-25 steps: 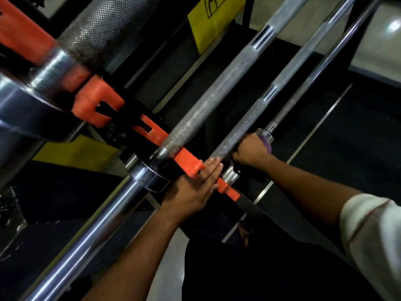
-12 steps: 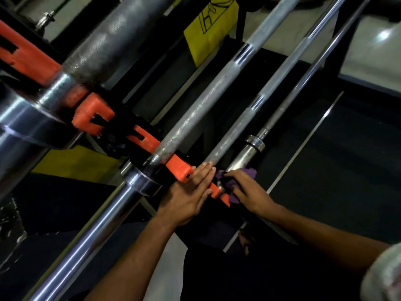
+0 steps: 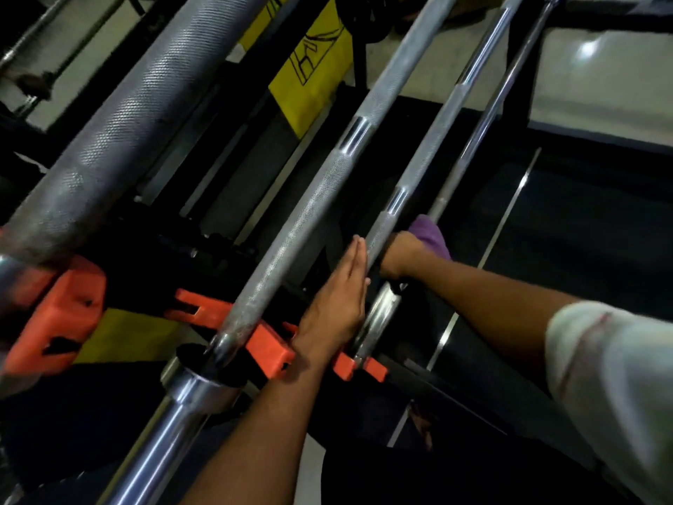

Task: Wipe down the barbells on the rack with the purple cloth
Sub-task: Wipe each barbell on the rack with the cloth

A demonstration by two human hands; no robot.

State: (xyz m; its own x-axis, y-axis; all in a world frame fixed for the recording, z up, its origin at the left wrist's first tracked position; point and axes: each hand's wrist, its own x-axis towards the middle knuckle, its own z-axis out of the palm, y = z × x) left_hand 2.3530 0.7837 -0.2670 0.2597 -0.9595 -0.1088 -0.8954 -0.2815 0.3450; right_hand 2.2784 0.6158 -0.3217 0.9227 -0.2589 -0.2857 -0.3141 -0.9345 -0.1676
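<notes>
Looking near first: resting flat against the third barbell [image 3: 391, 209], the left hand [image 3: 333, 304] lying open, fingers straight and together, pointing up along the shaft, palm edge pressed beside the smooth chrome sleeve just above the orange rack cradle [image 3: 269, 346]. Bracing rather than gripping, forearm running up from the lower middle of the view.

Just beyond it: closing around the purple cloth [image 3: 431, 235], the right hand [image 3: 404, 256] curled tight, knuckles toward the camera, cloth bunched and showing past the fingers on the far side. Wrapping the cloth about the thin fourth barbell [image 3: 484, 129], apparently, though the exact contact staying hidden behind the fist. Right arm reaching in from the lower right, pale sleeve [image 3: 612, 377] at the upper arm, wrist bent inward.

Judging the handling: cloth soft, light, limp, easily folded round a bar, best held in a full wrap so as to be dragging along the shaft without slipping off. Barbells stiff, heavy steel, unlikely to be shifting under a wipe; knurled sections probably catching the fabric, polished sleeves and smooth bands probably sliding freely.

Farther off: running up and away to the right, the long shafts still needing coverage, with the thicker second barbell [image 3: 313, 209] and the blurred nearest barbell [image 3: 120, 122] lying to the left, all seated on the rack.
</notes>
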